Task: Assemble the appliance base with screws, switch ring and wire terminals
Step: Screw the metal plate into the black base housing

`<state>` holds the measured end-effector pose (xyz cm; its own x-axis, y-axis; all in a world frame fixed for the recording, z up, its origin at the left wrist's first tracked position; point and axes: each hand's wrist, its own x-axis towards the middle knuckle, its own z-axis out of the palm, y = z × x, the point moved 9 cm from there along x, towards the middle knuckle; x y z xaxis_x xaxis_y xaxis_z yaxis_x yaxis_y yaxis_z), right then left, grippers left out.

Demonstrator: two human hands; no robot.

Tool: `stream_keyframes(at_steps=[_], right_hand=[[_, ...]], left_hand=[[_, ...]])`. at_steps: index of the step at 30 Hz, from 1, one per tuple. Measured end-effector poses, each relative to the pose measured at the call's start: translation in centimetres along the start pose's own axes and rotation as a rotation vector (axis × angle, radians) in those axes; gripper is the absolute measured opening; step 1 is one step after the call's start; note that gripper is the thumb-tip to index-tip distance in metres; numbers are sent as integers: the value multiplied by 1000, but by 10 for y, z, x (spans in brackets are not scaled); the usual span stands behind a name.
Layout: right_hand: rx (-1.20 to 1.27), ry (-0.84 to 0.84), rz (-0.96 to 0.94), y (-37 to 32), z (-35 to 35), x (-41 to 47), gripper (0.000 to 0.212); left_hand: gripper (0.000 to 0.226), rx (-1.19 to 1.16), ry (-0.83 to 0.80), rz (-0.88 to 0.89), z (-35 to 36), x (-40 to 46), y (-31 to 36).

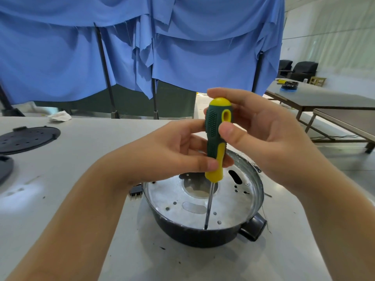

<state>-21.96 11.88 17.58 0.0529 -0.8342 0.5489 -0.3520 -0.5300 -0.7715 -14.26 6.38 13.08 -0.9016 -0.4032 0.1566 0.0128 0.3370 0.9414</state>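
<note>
Both hands hold the screwdriver (pixel 217 138) nearly upright over the appliance base (pixel 205 207). The left hand (pixel 178 153) pinches the lower, yellow part of the handle between thumb and curled fingers; the right hand (pixel 257 126) wraps the upper, dark green part, its thumb pressed on the studded grip and its fingers curved round the yellow cap. The handle is rubbery, with dotted texture and an oval hole near the top. The thin steel shaft runs down from it, and its tip meets the metal plate close to the base's near rim.

The base is a round, dark bowl-shaped shell with a dull silver plate set inside, pierced by a large central opening, several small round holes and a few oblong slots. A stubby dark handle (pixel 254 227) sticks out at its near right side. Just left of the base lies a small black connector (pixel 135 191) with metal pins.

The base stands on a pale grey worktable (pixel 71 199), scuffed and speckled with dark bits. Far left of the base lies a black round perforated cover (pixel 28 138), and beyond that a crumpled white rag (pixel 59 116). Behind the table hangs creased blue cloth (pixel 182 47) on dark poles. To the right of the base, further off, stand brown tables (pixel 328 102) and dark armchairs (pixel 302 69) against a white wall.
</note>
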Motion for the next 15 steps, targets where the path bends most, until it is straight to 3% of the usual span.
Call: stream_keyframes(at_steps=[4,8,15], right_hand=[[-35,21,-8,0,-6,0,37],[-66,19,-5,1,-8,1,35],[-17,7,44,5,-10,1,34]], left_hand=[[55,46,-20,-23,3,1,-5],[51,293,-32,-122,-2,3,-16],[37,682,-317,-484,13,-12,-60]])
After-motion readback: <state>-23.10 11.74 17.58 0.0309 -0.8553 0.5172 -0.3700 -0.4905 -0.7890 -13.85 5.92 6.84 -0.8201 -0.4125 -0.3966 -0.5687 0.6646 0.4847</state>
